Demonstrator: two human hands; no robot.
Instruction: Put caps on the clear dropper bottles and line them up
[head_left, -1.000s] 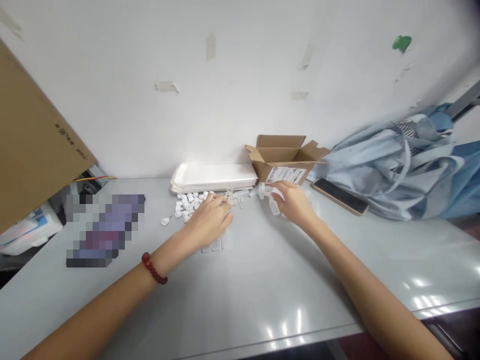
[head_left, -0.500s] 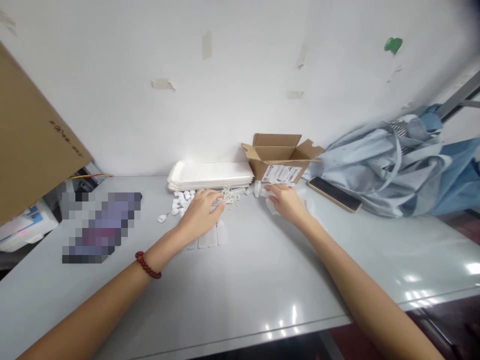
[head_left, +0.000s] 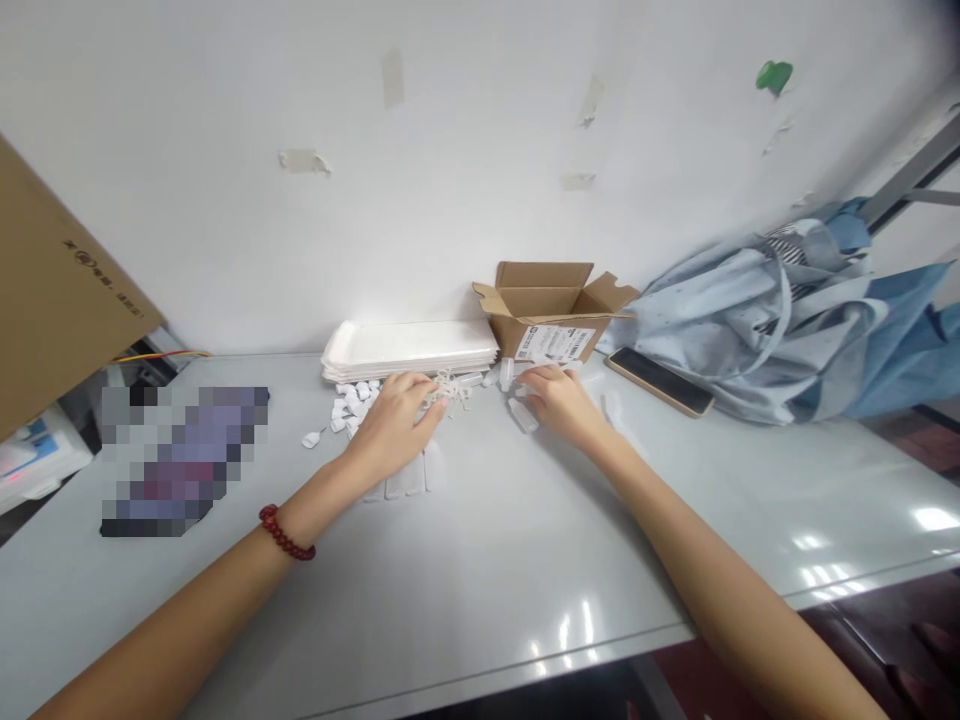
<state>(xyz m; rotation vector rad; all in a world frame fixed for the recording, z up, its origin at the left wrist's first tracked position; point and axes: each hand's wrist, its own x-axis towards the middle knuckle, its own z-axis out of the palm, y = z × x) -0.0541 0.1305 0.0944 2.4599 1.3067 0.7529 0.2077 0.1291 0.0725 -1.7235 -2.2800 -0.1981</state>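
My left hand (head_left: 396, 425) lies on the grey table (head_left: 487, 560), fingers curled over a tangle of thin white strings (head_left: 450, 387), beside a pile of several small white plastic pieces (head_left: 352, 400). Flat white tags (head_left: 409, 478) lie under its wrist. My right hand (head_left: 561, 402) rests palm down in front of a small open cardboard box (head_left: 551, 318). Its fingers are bent around small clear plastic pieces (head_left: 523, 414), one of which sticks out at its left. A red bead bracelet (head_left: 285, 533) circles my left wrist.
A stack of white trays (head_left: 409, 348) stands against the wall. A phone (head_left: 658, 380) lies right of the box, beside a heap of blue cloth (head_left: 787, 320). A large cardboard box (head_left: 52, 290) leans in at the left, above a blurred-out object (head_left: 180, 460).
Both hands have drawn a little closer to the strings and the box. The right hand has lowered its clear plastic piece onto the table. The view has shifted slightly.
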